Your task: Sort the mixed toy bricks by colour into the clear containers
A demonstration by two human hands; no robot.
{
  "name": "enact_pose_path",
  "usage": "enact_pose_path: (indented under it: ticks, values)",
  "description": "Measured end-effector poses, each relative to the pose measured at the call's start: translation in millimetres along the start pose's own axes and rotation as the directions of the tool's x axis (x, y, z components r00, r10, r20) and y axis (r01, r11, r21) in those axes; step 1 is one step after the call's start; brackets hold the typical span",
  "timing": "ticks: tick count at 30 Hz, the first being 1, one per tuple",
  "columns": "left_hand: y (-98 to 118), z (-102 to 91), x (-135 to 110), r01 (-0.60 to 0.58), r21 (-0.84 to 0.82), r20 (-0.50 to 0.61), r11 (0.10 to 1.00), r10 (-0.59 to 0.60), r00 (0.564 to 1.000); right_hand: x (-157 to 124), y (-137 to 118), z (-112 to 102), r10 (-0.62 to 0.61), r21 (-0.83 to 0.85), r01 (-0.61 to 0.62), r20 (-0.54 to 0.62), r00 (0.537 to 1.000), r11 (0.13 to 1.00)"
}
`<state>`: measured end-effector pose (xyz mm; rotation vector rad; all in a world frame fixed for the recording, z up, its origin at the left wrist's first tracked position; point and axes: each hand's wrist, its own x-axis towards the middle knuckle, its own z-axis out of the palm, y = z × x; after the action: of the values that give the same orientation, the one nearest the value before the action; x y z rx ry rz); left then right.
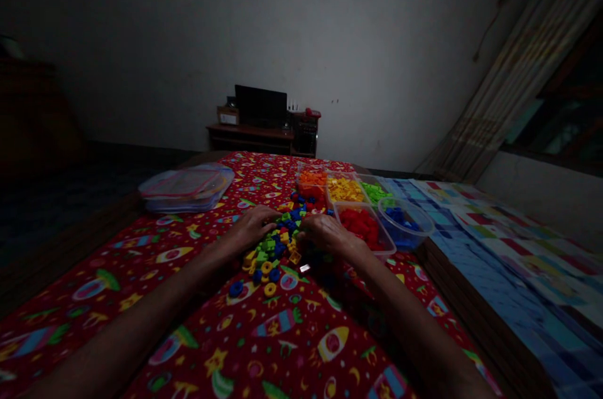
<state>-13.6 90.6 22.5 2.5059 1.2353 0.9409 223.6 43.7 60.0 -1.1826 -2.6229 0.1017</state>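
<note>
A heap of small plastic pieces [276,247] in blue, green, yellow and red lies on a red patterned cloth [292,336]. My left hand [252,227] rests at the heap's left edge with its fingers curled onto the pieces. At the right edge sits my right hand [325,232], fingers bent down among them. What either hand holds is hidden in the dim light. Beyond the heap stand clear tubs sorted by colour: orange [312,179], yellow [345,188], green [377,191], red [362,224] and blue [404,218].
A stack of clear lids [186,188] lies at the far left of the cloth. A blue patterned mat [494,248] covers the surface to the right. A low cabinet with a dark screen [261,107] stands against the back wall.
</note>
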Motion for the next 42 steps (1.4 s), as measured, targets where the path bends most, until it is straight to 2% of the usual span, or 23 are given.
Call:
enact_pose_path:
  ticks: [4,7,10,12,16,18,20,22,27,29,31,34,37,39,42]
  values:
    - [6.1,-3.6,6.3,0.052,-0.013,-0.043,0.999,-0.052,0.998,-2.8,4.4,-4.0,-0.047,-0.031,0.05,0.078,0.996,0.998]
    - [15.6,-16.6,7.4,0.104,-0.086,0.018,0.991,-0.103,0.995,-2.1,4.6,-4.0,-0.015,-0.088,0.017,0.028,1.0,0.996]
    - [28.1,-31.4,6.8,0.109,-0.168,0.124,0.98,-0.088,0.988,-0.4,0.2,-3.2,-0.028,-0.115,0.02,-0.062,0.998,0.993]
    - [35.2,-35.2,5.2,0.128,-0.216,0.14,0.968,-0.099,0.985,0.8,-4.9,-0.3,-0.046,-0.126,0.035,-0.085,0.995,0.991]
    - [40.4,-22.4,1.1,0.187,-0.333,0.153,0.924,-0.143,0.978,1.8,-14.3,15.1,-0.082,-0.19,0.081,0.005,0.997,0.978]
    - [39.5,-12.9,-0.5,0.207,-0.371,0.15,0.905,-0.162,0.975,0.9,-15.2,23.4,-0.115,-0.186,0.113,0.002,0.993,0.976]
    - [38.2,-7.0,-1.1,0.226,-0.422,0.147,0.878,-0.18,0.973,-0.1,-12.9,27.1,-0.133,-0.106,0.128,-0.043,0.99,0.986]
    - [37.5,-5.2,-0.7,0.245,-0.502,0.15,0.83,-0.195,0.969,0.1,-9.0,25.1,-0.097,0.027,0.1,-0.104,0.99,0.995]
    - [39.5,-4.6,2.9,0.315,-0.633,0.147,0.707,-0.289,0.946,5.2,-6.4,9.0,0.132,0.341,-0.039,-0.253,0.958,0.939]
    - [42.3,-1.6,3.6,0.335,-0.667,0.154,0.665,-0.317,0.936,5.8,-10.2,4.8,0.114,0.388,-0.014,-0.237,0.965,0.922]
    - [46.1,2.3,3.2,0.344,-0.684,0.166,0.644,-0.322,0.932,4.7,-15.2,2.8,0.04,0.395,0.038,-0.187,0.982,0.918]
    - [51.8,7.0,1.0,0.343,-0.677,0.168,0.651,-0.317,0.933,1.2,-20.6,1.2,-0.052,0.394,0.095,-0.118,0.992,0.914]
    - [53.9,7.5,-0.8,0.318,-0.651,0.155,0.69,-0.289,0.945,-2.9,-19.7,-3.4,-0.079,0.365,0.125,-0.138,0.987,0.923]
    - [53.2,4.5,-0.8,0.294,-0.603,0.144,0.741,-0.262,0.954,-6.6,-12.9,-11.5,-0.034,0.32,0.091,-0.178,0.983,0.943]
    - [51.8,-4.7,0.6,0.264,-0.502,0.099,0.824,-0.248,0.964,-14.1,12.8,-33.3,0.158,0.23,-0.092,-0.285,0.945,0.969]
